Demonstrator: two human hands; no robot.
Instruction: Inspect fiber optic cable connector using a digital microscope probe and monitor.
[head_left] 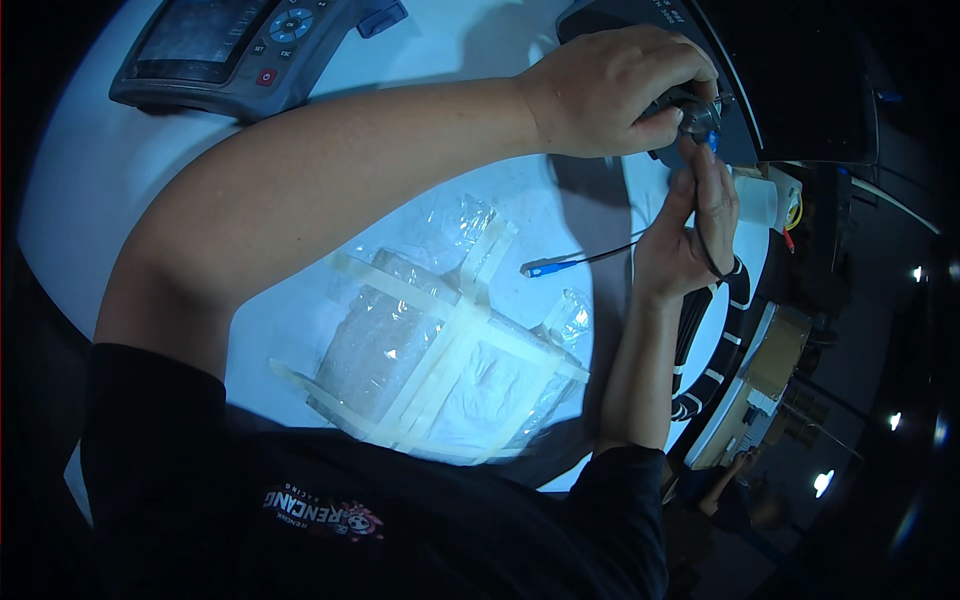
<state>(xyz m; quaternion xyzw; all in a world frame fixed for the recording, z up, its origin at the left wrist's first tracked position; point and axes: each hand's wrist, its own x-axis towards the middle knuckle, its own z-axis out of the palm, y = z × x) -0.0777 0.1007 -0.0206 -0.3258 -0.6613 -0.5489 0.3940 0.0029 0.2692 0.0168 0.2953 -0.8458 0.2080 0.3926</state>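
My left hand (615, 90) reaches across the white table (90, 180) and grips a small dark round fitting (695, 112) at the edge of a black device (735, 90). Just below it, my right hand (690, 235) pinches a thin black cable (703, 225) whose small blue tip (712, 140) meets that fitting. A second cable end with a blue plug (545, 268) lies loose on the table, left of my right wrist.
A clear plastic padded packet (440, 365) crossed with strips of pale tape lies near my body. A grey hand-held tester (225, 45) with a screen and buttons sits at the far left. A small white box (765, 195) stands right of my hands.
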